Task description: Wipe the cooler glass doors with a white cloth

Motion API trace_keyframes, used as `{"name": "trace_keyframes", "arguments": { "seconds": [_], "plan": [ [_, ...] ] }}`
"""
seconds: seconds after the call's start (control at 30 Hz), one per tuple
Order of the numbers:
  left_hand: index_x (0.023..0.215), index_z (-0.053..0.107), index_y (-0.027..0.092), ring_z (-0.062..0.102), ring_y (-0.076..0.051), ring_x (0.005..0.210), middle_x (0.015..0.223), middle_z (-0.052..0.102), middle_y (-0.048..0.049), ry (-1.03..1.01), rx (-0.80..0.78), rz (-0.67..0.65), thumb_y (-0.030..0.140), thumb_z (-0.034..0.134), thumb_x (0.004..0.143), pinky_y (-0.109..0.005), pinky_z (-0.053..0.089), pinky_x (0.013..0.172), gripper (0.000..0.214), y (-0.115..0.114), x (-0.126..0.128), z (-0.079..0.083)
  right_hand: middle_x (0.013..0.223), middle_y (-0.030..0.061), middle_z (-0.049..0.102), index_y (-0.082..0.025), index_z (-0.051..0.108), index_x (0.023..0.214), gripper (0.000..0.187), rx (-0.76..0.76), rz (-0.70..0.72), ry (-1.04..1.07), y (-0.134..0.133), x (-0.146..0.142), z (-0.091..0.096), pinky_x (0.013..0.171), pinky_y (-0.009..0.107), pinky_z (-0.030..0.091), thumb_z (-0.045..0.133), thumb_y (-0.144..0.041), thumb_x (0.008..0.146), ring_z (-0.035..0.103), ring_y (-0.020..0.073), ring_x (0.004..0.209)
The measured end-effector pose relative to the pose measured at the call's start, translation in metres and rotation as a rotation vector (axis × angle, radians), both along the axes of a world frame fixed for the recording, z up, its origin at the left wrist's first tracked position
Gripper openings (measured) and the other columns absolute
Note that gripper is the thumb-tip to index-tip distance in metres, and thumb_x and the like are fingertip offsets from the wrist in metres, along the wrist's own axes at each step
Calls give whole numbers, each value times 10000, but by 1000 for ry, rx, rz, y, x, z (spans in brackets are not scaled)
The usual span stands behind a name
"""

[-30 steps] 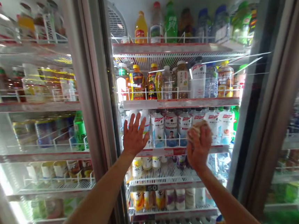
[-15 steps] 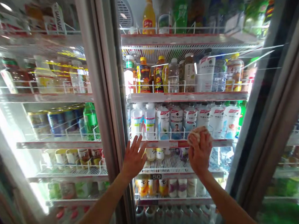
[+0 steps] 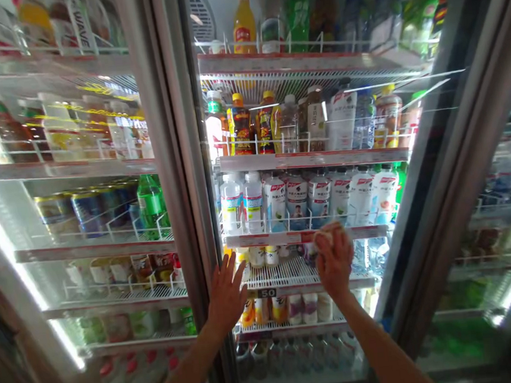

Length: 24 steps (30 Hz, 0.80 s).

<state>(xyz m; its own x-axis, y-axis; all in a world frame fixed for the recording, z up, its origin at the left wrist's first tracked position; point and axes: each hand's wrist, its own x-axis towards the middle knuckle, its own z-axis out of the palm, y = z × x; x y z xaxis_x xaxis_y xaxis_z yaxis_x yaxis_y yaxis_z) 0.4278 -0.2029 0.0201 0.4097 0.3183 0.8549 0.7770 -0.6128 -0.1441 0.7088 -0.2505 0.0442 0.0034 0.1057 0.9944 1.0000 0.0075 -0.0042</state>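
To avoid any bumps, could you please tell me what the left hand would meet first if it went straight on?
The left hand seems flat on the glass door, so the way up the pane looks free, though depth is unclear.

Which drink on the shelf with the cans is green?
The tall green bottle at the right end of that shelf; the others beside it are short cans.

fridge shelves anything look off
The wire shelf just below the right hand looks odd: its front is bare and the small bottles sit far back, while the white bottles above it stand in full rows up to the front.
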Motion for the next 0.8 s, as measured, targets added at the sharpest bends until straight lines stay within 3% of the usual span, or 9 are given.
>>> {"name": "trace_keyframes", "arguments": {
  "seconds": [0.1, 0.2, 0.27, 0.33, 0.47, 0.53, 0.63, 0.73, 0.8],
  "plan": [
    [1338, 398, 165, 165, -261, 1393, 1455, 329, -147, 26, -18, -11, 124, 436, 801, -468, 312, 1073, 540, -9, 10, -11, 1500, 114, 250, -228, 476, 1311, 487, 54, -46, 71, -1, -1, 1, 1042, 578, 274, 476, -167, 828, 188, 324, 1385],
    [1298, 440, 150, 145, -261, 1399, 1441, 353, -152, 38, -7, -49, 121, 437, 797, -468, 287, 1087, 502, -13, 26, -15, 1466, 58, 341, -270, 524, 1264, 467, -132, 44, -109, 3, -35, -16, 1083, 520, 241, 464, -137, 821, 155, 277, 1400],
    [1292, 442, 144, 136, -260, 1402, 1431, 365, -160, 36, 0, -60, 130, 445, 803, -470, 277, 1092, 489, -13, 36, -14, 1421, 21, 416, -311, 553, 1222, 451, -249, 108, -246, 2, -41, -28, 1105, 489, 212, 488, -136, 812, 171, 241, 1399],
    [1289, 441, 138, 125, -266, 1404, 1424, 369, -171, 35, 4, -51, 134, 449, 805, -479, 273, 1091, 484, -13, 43, -13, 1409, 21, 428, -314, 572, 1192, 426, -250, 102, -254, -5, -20, -34, 1104, 501, 209, 497, -140, 811, 195, 242, 1391],
    [1300, 424, 146, 114, -266, 1406, 1419, 375, -169, 29, -11, -26, 136, 438, 809, -490, 264, 1092, 491, -13, 46, -11, 1478, 103, 284, -241, 501, 1277, 464, -36, -69, 73, -26, 70, -26, 1023, 549, 326, 460, -160, 822, 256, 305, 1356],
    [1320, 399, 154, 113, -267, 1407, 1435, 351, -163, 15, -21, -21, 134, 433, 812, -489, 275, 1087, 509, -13, 49, -12, 1492, 152, 219, -193, 413, 1350, 523, 48, -129, 194, -30, 95, -20, 992, 583, 345, 437, -166, 828, 253, 331, 1349],
    [1389, 295, 177, 102, -280, 1407, 1495, 234, -147, -35, -36, -10, 131, 439, 815, -488, 288, 1081, 595, -15, 57, -15, 1493, 141, 219, -203, 391, 1366, 539, 17, -115, 161, -26, 79, -23, 1011, 600, 320, 425, -158, 830, 200, 338, 1368],
    [1449, 132, 234, 91, -286, 1407, 1537, 88, -98, -81, -41, 0, 137, 446, 822, -488, 279, 1089, 708, -15, 64, -17, 1466, 78, 305, -264, 476, 1299, 508, -173, -1, -57, -22, 43, -34, 1037, 553, 322, 428, -118, 814, 166, 321, 1386],
    [1457, 64, 264, 90, -288, 1407, 1543, 35, -71, -77, -36, 3, 136, 444, 828, -488, 281, 1088, 746, -15, 65, -17, 1433, 56, 365, -284, 527, 1243, 476, -244, 38, -146, -25, 42, -37, 1046, 536, 320, 436, -110, 810, 195, 306, 1382]
  ]
}}
